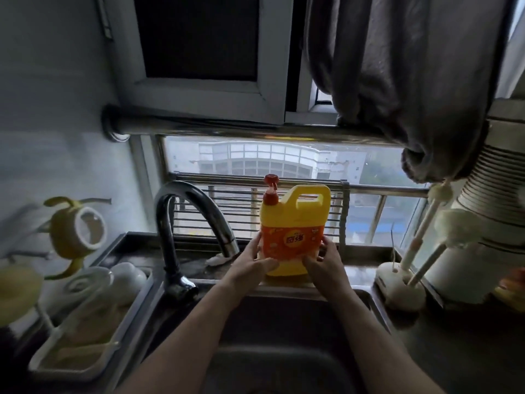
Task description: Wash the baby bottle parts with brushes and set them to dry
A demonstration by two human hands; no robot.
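Note:
A yellow detergent jug [295, 223] with a red pump and an orange label stands on the ledge behind the sink [284, 336]. My left hand [252, 260] and my right hand [324, 260] grip its lower sides from left and right. At the left, a white drying tray [71, 362] holds pale bottle parts, with a yellow handled bottle collar [75, 231] on a rack above it. White bottle brushes [426, 223] stand in a white holder [397, 285] at the right.
A dark curved tap [181, 223] arches over the sink's left side. Behind the jug is a window with metal bars. A grey cloth [397, 81] hangs from a steel rail at the upper right. A white ribbed duct [488, 189] stands at the far right.

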